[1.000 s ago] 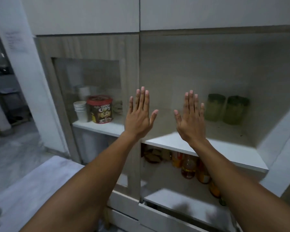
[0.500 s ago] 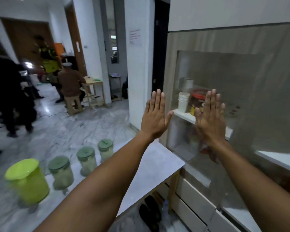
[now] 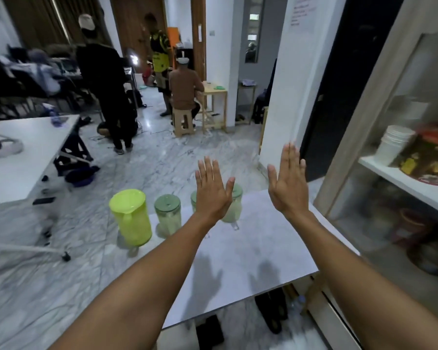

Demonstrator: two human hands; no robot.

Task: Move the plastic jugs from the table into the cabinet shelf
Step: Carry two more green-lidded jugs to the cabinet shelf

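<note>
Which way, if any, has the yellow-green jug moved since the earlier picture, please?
No. The yellow-green jug still stands at the table's left end, just left of the green-lidded jar; only the camera turned.

place: shared indoor workroom — marble floor | folding table | glass-fronted cabinet

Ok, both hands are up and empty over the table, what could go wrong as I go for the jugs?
The jugs stand crowded along the table's far edge; a clumsy reach for one could knock the yellow-green jug or a neighbour off. The left hand hides part of two green-lidded jars, so gripping there is blind.
</note>
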